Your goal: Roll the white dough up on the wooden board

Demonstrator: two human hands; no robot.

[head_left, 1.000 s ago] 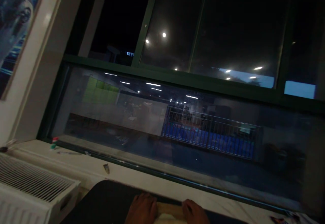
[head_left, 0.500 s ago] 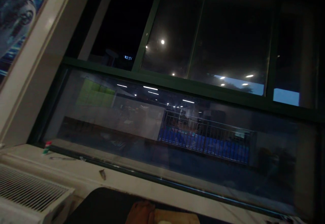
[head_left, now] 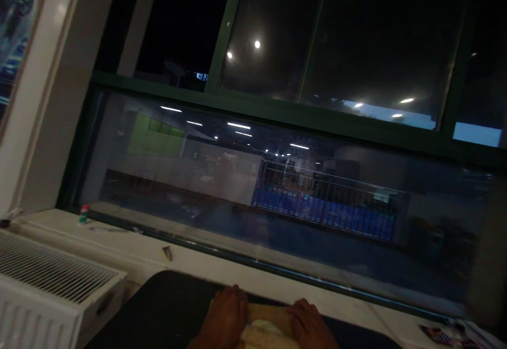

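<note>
At the bottom edge, my left hand and my right hand lie over the two sides of a tan, flat-looking thing. The fingers of both hands are curled down onto its edges. Between the hands, a pale, rounded, cream-coloured thing shows on or in front of the tan one, cut off by the frame. Dim light hides what exactly these two things are. Both are over a dark tabletop with a rounded corner.
Beyond the table runs a pale window sill with a small red-and-green tube and a scrap on it. A white radiator stands left. Colourful packets lie right. A large green-framed window fills the view.
The view has tilted down slightly, so the sill and table sit higher. My right hand now shows on the right side of the tan thing; before, only my left hand was visible.
</note>
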